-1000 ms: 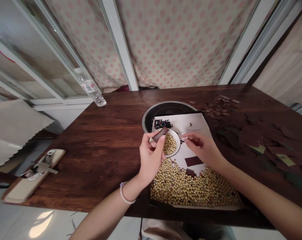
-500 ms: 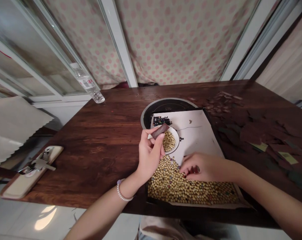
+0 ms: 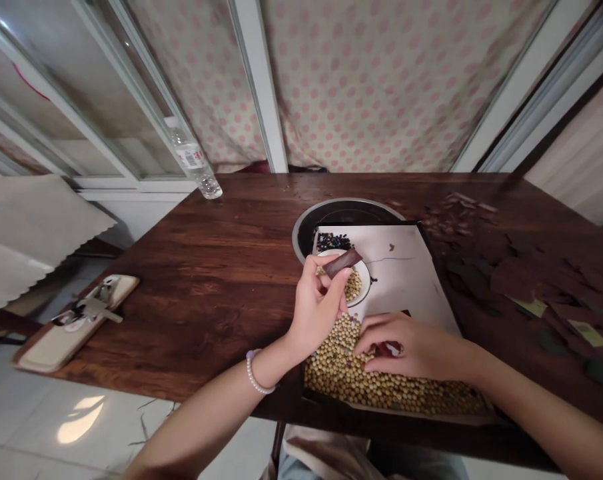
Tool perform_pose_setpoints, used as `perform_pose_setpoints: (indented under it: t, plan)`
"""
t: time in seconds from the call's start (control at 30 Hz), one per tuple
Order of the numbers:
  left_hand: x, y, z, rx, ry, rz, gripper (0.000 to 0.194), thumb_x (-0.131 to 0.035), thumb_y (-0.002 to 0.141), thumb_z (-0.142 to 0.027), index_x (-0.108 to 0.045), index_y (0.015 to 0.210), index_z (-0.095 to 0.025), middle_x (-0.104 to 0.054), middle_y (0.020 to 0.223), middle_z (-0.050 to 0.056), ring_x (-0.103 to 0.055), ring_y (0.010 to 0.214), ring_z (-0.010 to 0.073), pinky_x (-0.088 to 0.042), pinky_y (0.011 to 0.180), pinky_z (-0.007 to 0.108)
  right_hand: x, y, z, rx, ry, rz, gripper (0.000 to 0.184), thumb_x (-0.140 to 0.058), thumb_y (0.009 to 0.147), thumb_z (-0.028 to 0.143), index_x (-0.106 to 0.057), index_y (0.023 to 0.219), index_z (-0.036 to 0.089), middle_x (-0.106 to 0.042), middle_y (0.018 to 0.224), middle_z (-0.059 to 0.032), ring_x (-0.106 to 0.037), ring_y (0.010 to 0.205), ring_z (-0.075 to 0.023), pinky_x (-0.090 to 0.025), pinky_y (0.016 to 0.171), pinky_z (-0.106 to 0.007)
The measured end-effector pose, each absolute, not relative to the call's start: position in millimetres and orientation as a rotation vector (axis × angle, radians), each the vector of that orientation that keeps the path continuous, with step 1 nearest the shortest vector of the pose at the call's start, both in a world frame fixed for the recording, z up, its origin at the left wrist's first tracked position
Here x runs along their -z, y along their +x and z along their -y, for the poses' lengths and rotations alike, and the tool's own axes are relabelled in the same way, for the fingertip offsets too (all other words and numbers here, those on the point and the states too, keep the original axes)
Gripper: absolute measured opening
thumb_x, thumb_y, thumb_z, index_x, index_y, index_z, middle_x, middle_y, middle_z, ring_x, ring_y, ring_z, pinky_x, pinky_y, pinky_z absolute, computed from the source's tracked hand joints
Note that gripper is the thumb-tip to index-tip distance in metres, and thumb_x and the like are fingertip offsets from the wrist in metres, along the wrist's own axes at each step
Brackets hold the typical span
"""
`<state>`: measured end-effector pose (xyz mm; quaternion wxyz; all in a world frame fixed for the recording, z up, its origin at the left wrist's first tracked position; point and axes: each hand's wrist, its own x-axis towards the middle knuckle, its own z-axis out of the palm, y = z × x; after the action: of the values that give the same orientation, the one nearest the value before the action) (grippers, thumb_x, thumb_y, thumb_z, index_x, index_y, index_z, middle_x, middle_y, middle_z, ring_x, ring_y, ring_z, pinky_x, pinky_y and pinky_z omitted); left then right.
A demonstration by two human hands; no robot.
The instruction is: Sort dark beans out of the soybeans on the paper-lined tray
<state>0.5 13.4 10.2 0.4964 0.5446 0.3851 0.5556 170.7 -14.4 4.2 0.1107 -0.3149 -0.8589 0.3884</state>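
Observation:
My left hand [image 3: 317, 308] is shut on a dark brown strip [image 3: 342, 263], pinched upright between thumb and fingers. Just behind that hand stands a small white dish of soybeans [image 3: 355, 283]. My right hand [image 3: 406, 348] lies curled on the edge of a large layer of soybeans [image 3: 381, 390], with a dark brown piece [image 3: 388, 348] showing between its fingers. Both rest on a white paper sheet [image 3: 398, 273] in a dark tray. A small heap of dark beans [image 3: 333, 241] sits at the sheet's far corner. The hand partly hides the piece.
A round black cooker [image 3: 348, 212] lies under the tray's far end on the dark wooden table [image 3: 206, 293]. Dark scraps [image 3: 541, 287] cover the table's right side. A plastic water bottle [image 3: 194, 160] stands at the back edge, and a cream board with metal clips [image 3: 76, 323] lies at left.
My right hand has moved from above the paper down onto the soybeans, covering the dark pieces that lay there. My left hand still holds the strip. The view has shifted slightly.

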Motion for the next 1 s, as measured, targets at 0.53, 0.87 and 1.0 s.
perform_pose_setpoints:
  t: [0.53, 0.87, 1.0]
  plan:
    - [-9, 1, -14, -1.260, 1.359, -0.964, 0.019, -0.061, 0.079, -0.028, -0.047, 0.087, -0.019, -0.047, 0.038, -0.010, -0.041, 0.029, 0.0042, -0.033, 0.031, 0.013, 5, 161, 18, -0.873, -0.795, 2.669, 0.020, -0.046, 0.089, 0.019, -0.064, 0.098, 0.022, -0.061, 0.098, -0.0026, -0.052, 0.094, -0.0158, -0.043, 0.081, -0.031]
    - [-10, 1, -15, -1.244, 1.382, -0.994, 0.018, -0.062, 0.078, -0.027, -0.049, 0.087, -0.019, -0.047, 0.038, -0.010, -0.040, 0.028, 0.0044, -0.032, 0.030, 0.014, 4, 162, 16, -0.977, -0.776, 2.459, 0.018, -0.052, 0.080, 0.006, -0.062, 0.085, 0.021, -0.063, 0.084, -0.0007, -0.056, 0.080, -0.0130, -0.045, 0.073, -0.028]
    - [-5, -1, -17, -1.175, 1.479, -1.029, 0.021, -0.062, 0.078, -0.027, -0.053, 0.093, -0.017, -0.058, 0.052, -0.004, -0.052, 0.040, 0.0076, -0.040, 0.037, 0.016, 1, 162, 18, -0.867, -0.664, 2.088, 0.017, -0.055, 0.077, 0.004, -0.059, 0.082, 0.020, -0.063, 0.080, -0.0010, -0.058, 0.076, -0.0127, -0.047, 0.068, -0.028]
